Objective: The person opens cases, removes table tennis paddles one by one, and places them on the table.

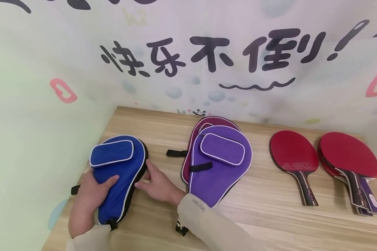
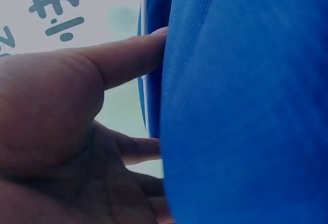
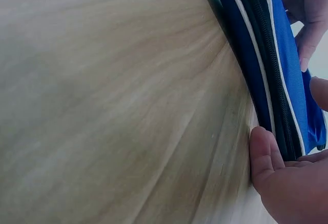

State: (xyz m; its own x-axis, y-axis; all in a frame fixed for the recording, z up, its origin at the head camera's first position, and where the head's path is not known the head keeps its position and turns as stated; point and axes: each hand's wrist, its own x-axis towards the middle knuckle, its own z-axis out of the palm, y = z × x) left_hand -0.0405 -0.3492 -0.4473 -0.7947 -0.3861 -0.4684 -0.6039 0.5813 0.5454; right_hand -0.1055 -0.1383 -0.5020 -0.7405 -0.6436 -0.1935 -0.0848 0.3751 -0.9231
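Note:
A blue table tennis bat case (image 1: 120, 177) with white piping and a small front pocket lies at the left of the table. My left hand (image 1: 92, 190) grips its left side, the thumb laid over the front; the other fingertips go out of sight behind the edge in the left wrist view. On the opposite side, my right hand (image 1: 158, 183) holds the zipped edge (image 3: 274, 70) between thumb and fingers. Just right of that hand, a purple case (image 1: 220, 181) partly covers a dark red case (image 1: 191, 139).
One red table tennis bat (image 1: 293, 153) lies right of the cases. Farther right, several more bats (image 1: 348, 153) are stacked with overlapping handles. A printed cloth wall (image 1: 176, 94) borders the wooden table (image 1: 157, 122) at the back, and a pale wall stands at the left.

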